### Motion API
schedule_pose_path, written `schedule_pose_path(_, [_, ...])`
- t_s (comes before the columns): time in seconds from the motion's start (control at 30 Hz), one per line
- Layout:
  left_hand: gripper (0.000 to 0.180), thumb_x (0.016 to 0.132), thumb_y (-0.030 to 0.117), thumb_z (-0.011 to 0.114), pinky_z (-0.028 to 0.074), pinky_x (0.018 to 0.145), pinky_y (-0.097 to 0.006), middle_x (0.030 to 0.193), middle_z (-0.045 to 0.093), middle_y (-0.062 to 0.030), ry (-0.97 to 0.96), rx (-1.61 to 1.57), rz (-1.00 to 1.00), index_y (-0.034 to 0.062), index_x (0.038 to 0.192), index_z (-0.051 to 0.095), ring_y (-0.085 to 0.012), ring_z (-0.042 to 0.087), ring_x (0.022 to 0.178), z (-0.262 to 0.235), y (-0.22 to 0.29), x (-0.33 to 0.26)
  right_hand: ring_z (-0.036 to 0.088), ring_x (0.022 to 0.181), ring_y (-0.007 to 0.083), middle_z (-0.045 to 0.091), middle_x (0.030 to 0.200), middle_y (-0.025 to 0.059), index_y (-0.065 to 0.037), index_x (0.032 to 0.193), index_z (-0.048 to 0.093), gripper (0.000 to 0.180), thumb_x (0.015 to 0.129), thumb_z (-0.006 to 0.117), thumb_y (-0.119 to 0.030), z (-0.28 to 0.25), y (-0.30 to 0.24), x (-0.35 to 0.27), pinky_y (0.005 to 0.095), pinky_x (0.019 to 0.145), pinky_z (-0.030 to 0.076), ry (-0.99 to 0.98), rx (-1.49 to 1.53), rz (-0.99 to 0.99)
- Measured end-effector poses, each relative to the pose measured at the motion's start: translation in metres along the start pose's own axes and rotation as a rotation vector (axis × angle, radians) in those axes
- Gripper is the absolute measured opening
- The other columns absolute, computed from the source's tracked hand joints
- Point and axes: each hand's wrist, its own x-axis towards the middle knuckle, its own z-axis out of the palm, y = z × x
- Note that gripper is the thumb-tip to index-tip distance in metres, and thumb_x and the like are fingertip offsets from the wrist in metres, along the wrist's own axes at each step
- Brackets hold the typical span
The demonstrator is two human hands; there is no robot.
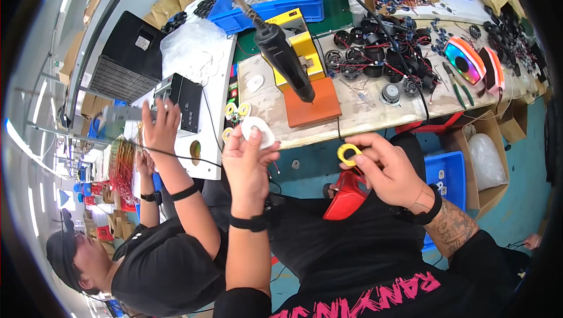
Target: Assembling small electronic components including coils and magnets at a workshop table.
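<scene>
Yellow ring [349, 152]; white disc [258, 131]; red part [346, 196], possibly plastic; orange pad [311, 106]; blue bin [275, 6]; black screwdriver [285, 60].

Two small rings being held up in front of the desk edge.
A white flat ring [257, 130] is standing upright at left; a yellow ring [349, 153] is tilting at right, well apart.

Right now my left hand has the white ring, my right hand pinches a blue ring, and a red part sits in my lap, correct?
Not quite. In the head view the ring pinched by your right hand is yellow, not blue. Your left hand does hold the white ring, and the red part sits in your lap.
</scene>
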Motion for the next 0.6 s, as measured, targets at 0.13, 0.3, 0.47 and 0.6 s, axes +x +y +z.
schedule_pose_path(0.13, [0.035, 0.101, 0.017, 0.066, 0.064, 0.066, -0.031, 0.102, 0.074, -0.0121, -0.075, -0.099, -0.055, -0.0020, 0.129, 0.056, -0.0248, 0.077, 0.083, 0.017, 0.008, -0.038, 0.066, 0.070, 0.0083, 0.077, 0.093, 0.0102, -0.001, 0.126, 0.056, 0.026, 0.103, 0.058, -0.011, 0.028, -0.013, 0.020, 0.0263, 0.064, 0.050, -0.085, 0.092, -0.049])
schedule_pose_path(0.3, [0.036, 0.100, 0.014, 0.066, 0.065, 0.070, -0.032, 0.104, 0.074, -0.0136, -0.056, 0.007, 0.003, -0.0029, 0.130, 0.054, -0.0235, 0.076, 0.086, 0.027, 0.003, -0.053, 0.057, 0.067, 0.0008, 0.073, 0.087, 0.0030, 0.000, 0.109, 0.065, 0.015, 0.100, 0.065, -0.011, 0.050, -0.021, 0.029, 0.0203, 0.061, 0.045, -0.029, 0.112, -0.058])
schedule_pose_path(0.47, [0.035, 0.103, 0.015, 0.060, 0.066, 0.072, -0.035, 0.113, 0.071, -0.0166, -0.084, -0.031, 0.040, -0.0038, 0.132, 0.053, -0.0242, 0.076, 0.090, 0.026, 0.004, -0.068, 0.061, 0.067, 0.0010, 0.072, 0.093, 0.0025, 0.003, 0.109, 0.069, 0.018, 0.096, 0.072, -0.009, 0.066, -0.033, 0.028, 0.0190, 0.059, 0.049, 0.021, 0.323, -0.008])
schedule_pose_path(0.6, [0.034, 0.105, 0.018, 0.056, 0.066, 0.075, -0.037, 0.117, 0.070, -0.0179, -0.093, -0.158, 0.026, -0.0042, 0.132, 0.054, -0.0251, 0.075, 0.093, 0.025, 0.008, -0.074, 0.063, 0.068, 0.0017, 0.072, 0.090, 0.0025, 0.003, 0.107, 0.070, 0.016, 0.096, 0.071, -0.008, 0.071, -0.030, 0.029, 0.0193, 0.061, 0.051, 0.058, 0.305, -0.025])
